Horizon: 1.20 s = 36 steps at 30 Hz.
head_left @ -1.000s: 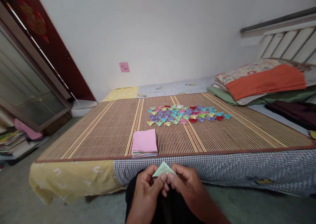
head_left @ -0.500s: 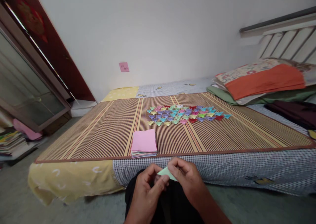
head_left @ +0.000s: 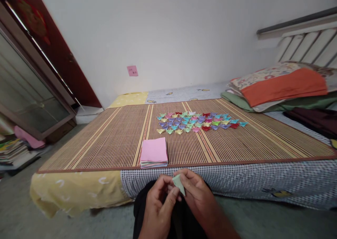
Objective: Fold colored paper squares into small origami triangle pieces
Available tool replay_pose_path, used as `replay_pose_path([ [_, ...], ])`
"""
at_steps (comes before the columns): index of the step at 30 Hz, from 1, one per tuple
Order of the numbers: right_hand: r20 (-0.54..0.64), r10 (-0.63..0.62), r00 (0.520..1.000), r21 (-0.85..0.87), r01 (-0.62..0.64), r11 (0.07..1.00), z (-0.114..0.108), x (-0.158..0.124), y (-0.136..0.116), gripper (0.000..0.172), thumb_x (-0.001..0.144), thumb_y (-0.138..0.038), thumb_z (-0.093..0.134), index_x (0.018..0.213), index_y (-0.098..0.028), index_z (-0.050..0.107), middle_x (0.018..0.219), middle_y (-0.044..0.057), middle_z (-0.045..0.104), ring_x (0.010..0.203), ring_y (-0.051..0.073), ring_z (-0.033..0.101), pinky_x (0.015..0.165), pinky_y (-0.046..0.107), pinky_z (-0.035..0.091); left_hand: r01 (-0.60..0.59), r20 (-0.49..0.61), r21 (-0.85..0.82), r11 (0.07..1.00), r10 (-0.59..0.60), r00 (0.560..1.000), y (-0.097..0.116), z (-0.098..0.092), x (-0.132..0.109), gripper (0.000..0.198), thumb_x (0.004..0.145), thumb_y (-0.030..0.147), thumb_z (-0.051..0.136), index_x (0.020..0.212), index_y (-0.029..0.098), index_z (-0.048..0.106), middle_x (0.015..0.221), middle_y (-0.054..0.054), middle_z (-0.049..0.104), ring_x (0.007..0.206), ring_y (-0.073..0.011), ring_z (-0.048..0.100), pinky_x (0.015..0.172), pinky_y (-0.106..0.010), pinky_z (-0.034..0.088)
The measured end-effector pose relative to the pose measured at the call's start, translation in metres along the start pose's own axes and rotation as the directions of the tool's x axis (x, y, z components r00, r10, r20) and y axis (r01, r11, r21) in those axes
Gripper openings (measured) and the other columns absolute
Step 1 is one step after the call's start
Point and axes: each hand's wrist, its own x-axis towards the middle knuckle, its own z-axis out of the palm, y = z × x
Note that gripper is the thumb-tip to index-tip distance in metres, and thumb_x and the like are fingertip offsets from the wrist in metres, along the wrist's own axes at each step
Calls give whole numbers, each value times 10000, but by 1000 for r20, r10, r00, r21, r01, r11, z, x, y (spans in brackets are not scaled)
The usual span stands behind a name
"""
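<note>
A small folded piece of pale green paper is held between my two hands, above my lap and just in front of the bed's edge. My left hand pinches its lower left side with thumb and fingers. From the right, my right hand grips the paper with thumb and bent fingers. Parts of the paper are hidden behind the fingertips. Beyond my hands, a stack of square paper sheets, pink on top, lies on the striped mat. Farther back sit rows of small folded paper pieces in many colours.
The bed carries a checked sheet and a yellow cloth along its front. Pillows and dark folded fabric rest at the right. A pink note is on the wall. Books stand at far left.
The green paper has turned from lying with a point to the left to a steeper slant with its point downward. My right hand has shifted slightly left.
</note>
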Motion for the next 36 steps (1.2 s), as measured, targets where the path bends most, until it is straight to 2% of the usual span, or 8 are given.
replay_pose_path([
  [3,1,-9,1000,13,9,1000,-3,0,4,371,755,-538,831,869,-204,717,688,-1,626,599,151,539,556,258,436,-10,-16,9,1000,10,1000,-2,1,-1,269,954,446,625,850,200,653,744,-10,618,713,-171,583,711,-256,478],
  [9,-34,-144,989,-183,136,974,-10,-1,14,259,885,-441,754,963,-194,767,873,44,738,804,192,666,801,321,533,-64,-161,188,980,95,982,-11,8,-4,150,920,321,647,968,200,720,837,-43,716,739,-194,638,691,-257,497],
  [13,-75,-202,976,-252,177,951,-1,-3,12,293,858,-422,780,1042,-195,756,989,69,750,920,217,690,865,329,542,-162,-210,282,946,226,951,-12,10,-5,213,917,233,623,1068,218,773,996,-84,784,899,-247,717,838,-312,541],
  [16,-121,-300,946,-299,254,920,5,-5,11,316,818,-382,799,1064,-207,706,918,43,710,853,203,686,785,304,559,-189,-216,315,930,264,940,-12,4,-3,296,885,209,663,1149,233,796,1097,-106,799,999,-284,736,908,-352,557],
  [19,-121,-477,871,-465,375,802,8,-10,9,156,825,-267,758,935,-224,655,825,1,639,756,166,635,708,262,533,-185,-262,342,921,283,923,-10,-3,-1,339,867,189,685,1179,256,799,1065,-99,809,889,-261,755,838,-339,584],
  [22,27,-574,819,-643,453,617,10,-14,5,145,800,-148,723,892,-228,644,806,-5,627,730,161,604,699,256,512,-223,-243,362,905,323,915,-8,-6,0,377,875,151,665,1202,286,795,1028,-82,811,878,-242,753,817,-311,580],
  [27,141,-662,736,-682,557,474,13,-14,-7,183,881,-86,577,868,-238,677,838,11,648,774,170,635,713,259,512,-194,-161,258,947,240,957,-8,-2,-4,337,941,201,612,1209,295,793,989,-69,784,761,-196,704,711,-269,558],
  [36,141,-566,813,-660,503,558,6,-18,-5,136,938,-155,552,903,-223,665,816,23,665,747,181,659,704,281,521,-86,-134,38,996,90,987,-1,-8,-5,281,954,354,649,1164,250,804,997,-65,739,789,-176,675,776,-259,549],
])
